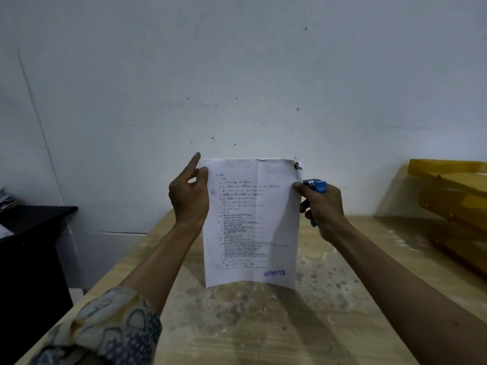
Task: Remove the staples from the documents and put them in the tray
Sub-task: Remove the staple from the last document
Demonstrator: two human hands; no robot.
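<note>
A white printed document [253, 222] with a blue stamp near its bottom hangs upright in front of me, above the wooden table [263, 325]. My left hand [188, 196] pinches its upper left edge, index finger raised. My right hand [320, 206] pinches the upper right edge with the thumb and also grips a blue staple remover [315, 187]. Near the sheet's top right corner a small dark spot [297, 165] shows; I cannot tell whether it is a staple. A yellow stacked tray [453, 196] stands at the right on the table.
A white wall rises close behind the table. A dark cabinet [31, 233] with some papers on top stands at the left. The table top is stained with pale patches.
</note>
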